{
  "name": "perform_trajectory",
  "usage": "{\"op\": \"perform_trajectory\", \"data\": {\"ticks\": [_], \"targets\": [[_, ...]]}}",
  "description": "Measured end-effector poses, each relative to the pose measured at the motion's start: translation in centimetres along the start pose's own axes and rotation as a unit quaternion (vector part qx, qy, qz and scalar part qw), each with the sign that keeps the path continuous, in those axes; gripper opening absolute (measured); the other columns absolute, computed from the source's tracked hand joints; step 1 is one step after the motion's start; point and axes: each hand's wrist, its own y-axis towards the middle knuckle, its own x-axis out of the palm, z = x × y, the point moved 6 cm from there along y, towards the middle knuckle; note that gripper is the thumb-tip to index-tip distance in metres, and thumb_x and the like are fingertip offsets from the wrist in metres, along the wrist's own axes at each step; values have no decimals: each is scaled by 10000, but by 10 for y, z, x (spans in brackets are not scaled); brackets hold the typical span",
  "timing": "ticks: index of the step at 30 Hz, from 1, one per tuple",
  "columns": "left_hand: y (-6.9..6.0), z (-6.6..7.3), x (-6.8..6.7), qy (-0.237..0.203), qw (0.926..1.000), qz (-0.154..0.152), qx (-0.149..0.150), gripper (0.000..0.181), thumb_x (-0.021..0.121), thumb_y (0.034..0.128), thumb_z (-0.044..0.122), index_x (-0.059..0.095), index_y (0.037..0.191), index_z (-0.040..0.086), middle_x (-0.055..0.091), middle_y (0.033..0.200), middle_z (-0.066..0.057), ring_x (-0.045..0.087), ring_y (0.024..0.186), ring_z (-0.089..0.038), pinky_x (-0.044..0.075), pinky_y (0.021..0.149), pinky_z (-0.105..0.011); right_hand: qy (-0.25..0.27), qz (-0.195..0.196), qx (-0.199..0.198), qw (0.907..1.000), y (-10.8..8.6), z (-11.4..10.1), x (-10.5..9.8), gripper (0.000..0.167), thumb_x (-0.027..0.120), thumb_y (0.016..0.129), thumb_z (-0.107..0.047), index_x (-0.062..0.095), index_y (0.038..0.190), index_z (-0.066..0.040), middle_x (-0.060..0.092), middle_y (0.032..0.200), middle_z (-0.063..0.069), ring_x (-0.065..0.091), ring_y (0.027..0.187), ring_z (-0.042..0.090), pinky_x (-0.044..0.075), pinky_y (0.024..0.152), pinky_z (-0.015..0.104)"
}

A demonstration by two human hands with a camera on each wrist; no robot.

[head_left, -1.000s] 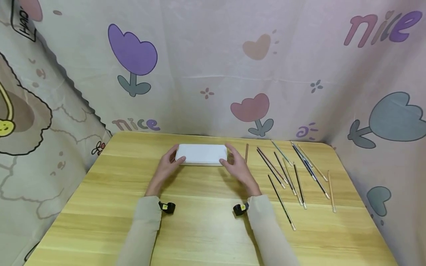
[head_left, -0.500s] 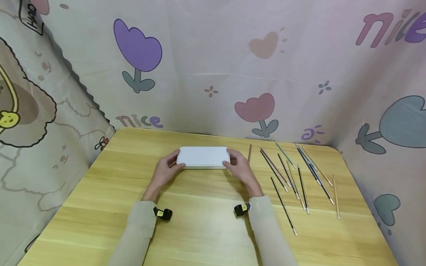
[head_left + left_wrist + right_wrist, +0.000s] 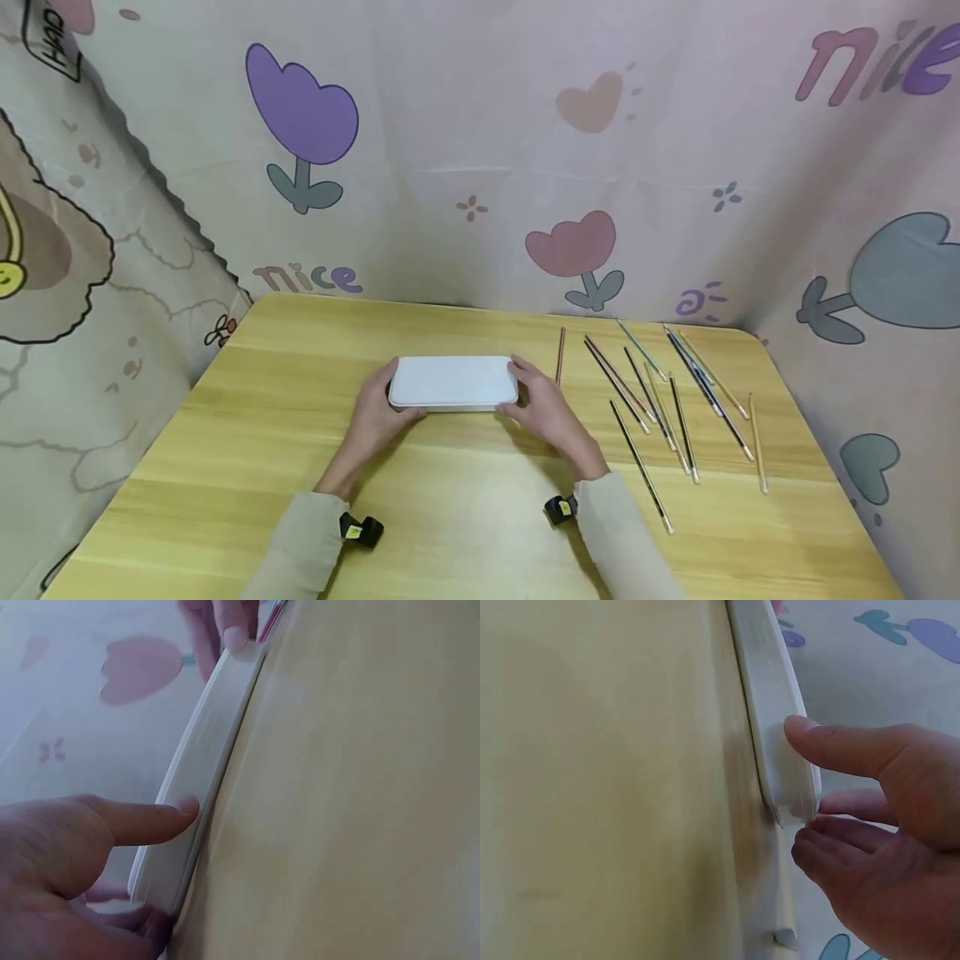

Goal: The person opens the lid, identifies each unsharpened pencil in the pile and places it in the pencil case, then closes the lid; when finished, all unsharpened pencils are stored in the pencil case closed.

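Note:
A flat white box [image 3: 453, 382] with rounded corners sits low over the table in the head view, between both hands. Its left end is held by my left hand [image 3: 378, 412], the thumb along the near side. My right hand [image 3: 549, 408] holds the right end in the same way. In the left wrist view, the left thumb presses the box's side wall [image 3: 199, 750] while the other fingers wrap round its end, partly hidden. The right wrist view has the right thumb on the side wall [image 3: 776, 712], with fingers bent near the corner. What is inside the box is hidden.
Several pencils [image 3: 637, 462] lie scattered on the right part of the wooden table [image 3: 225, 433]. One reddish pencil [image 3: 560, 354] lies just beyond the right hand. A printed cloth [image 3: 420, 167] hangs behind the table's back edge.
Both hands have drawn the white box back toward the person, away from the table's far edge. The pencils lie as before; the head view has shifted slightly.

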Motion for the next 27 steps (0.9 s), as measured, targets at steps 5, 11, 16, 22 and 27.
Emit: {"op": "perform_trajectory", "data": {"ticks": [5, 11, 16, 22, 27], "targets": [[-6, 14, 10, 225, 9995, 14, -220, 1042, 906, 752, 144, 283, 1539, -134, 348, 1554, -343, 297, 1419, -514, 255, 1191, -622, -346, 106, 6, 9993, -11, -2, -7, 812, 890, 804, -119, 468, 1456, 114, 424, 1550, 249, 432, 1411, 418, 374, 1159, 478], [-14, 20, 19, 383, 9991, 183, -29, 1079, 930, 727, 178, 286, 1543, -111, 378, 1536, -332, 282, 1396, -490, 288, 1155, -623, -103, -123, 139, 9998, -16, -3, -7, 931, 918, 756, -133, 416, 1513, 70, 419, 1524, 210, 537, 1267, 374, 503, 1063, 426], [-22, 18, 23, 498, 9986, 148, 14, 1110, 948, 704, 228, 298, 1532, -126, 407, 1514, -332, 321, 1371, -490, 334, 1131, -622, -25, -356, 293, 9989, -24, 1, -3, 1013, 951, 708, -162, 402, 1535, 43, 411, 1472, 217, 538, 1219, 351, 526, 1025, 447], [-19, 16, 26, 428, 9990, 79, 95, 1140, 952, 658, 250, 307, 1523, -119, 391, 1492, -335, 381, 1355, -481, 360, 1134, -616, 262, -255, 311, 9988, -23, 2, -1, 999, 968, 661, -153, 453, 1497, 32, 471, 1474, 203, 556, 1196, 355, 548, 980, 499], [-14, 17, 25, 522, 9985, 96, 110, 1181, 963, 597, 258, 325, 1531, -80, 399, 1441, -304, 460, 1253, -442, 439, 1077, -586, 99, -336, 223, 9991, -18, -1, 0, 1035, 962, 663, -210, 433, 1524, 10, 439, 1548, 206, 488, 1337, 413, 451, 1089, 556]]}}
